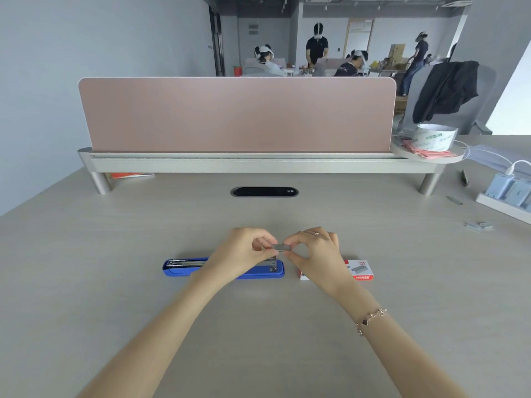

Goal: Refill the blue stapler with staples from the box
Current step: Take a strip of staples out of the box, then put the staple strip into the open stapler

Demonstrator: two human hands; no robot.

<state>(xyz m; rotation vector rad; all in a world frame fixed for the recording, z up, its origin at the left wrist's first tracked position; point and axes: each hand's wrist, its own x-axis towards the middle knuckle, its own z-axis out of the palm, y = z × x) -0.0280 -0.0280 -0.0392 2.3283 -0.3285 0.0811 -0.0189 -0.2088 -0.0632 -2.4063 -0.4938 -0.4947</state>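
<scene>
Site: open-plan office | evidence: desk [86, 254] with pink divider panel [235, 116] mid-frame; seated workers [349, 66] seen upper centre.

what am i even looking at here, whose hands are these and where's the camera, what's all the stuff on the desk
There is no machine here: these are a person's two bare hands, filmed by one wide-angle camera worn on that person's head, looking forward and down. That is why the arms reach in from the bottom edge.

The left hand and right hand meet over a pale desk. Between their fingertips they pinch a small grey strip of staples.

Just below lies a blue stapler, opened so its metal channel shows. To the right sits a red and white staple box, partly hidden by the right wrist. A few loose staple strips lie far right, near a white power strip. A pink divider stands behind.
</scene>
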